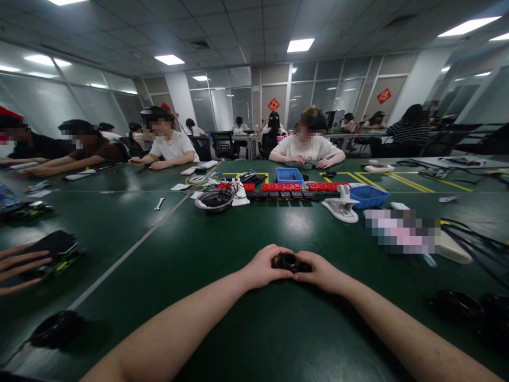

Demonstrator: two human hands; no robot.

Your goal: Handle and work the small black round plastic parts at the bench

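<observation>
A small black part with a round ring-shaped opening (290,261) is held low over the green table (222,233), in front of me. My left hand (269,267) grips its left side between thumb and fingers. On its right side, my right hand (318,270) closes round it, thumb in front and fingers behind. The two hands nearly meet at the part. Its lower side and its far side are hidden, so I cannot tell whether it rests on the table.
Black ring-shaped parts lie at the right (459,306) and lower left (56,329). Another person's hand (24,265) is at the left edge. Beyond stand a metal bowl (214,208), white clamps (342,206), blue trays (368,197) and red power strips (281,187). Cables lie at the right.
</observation>
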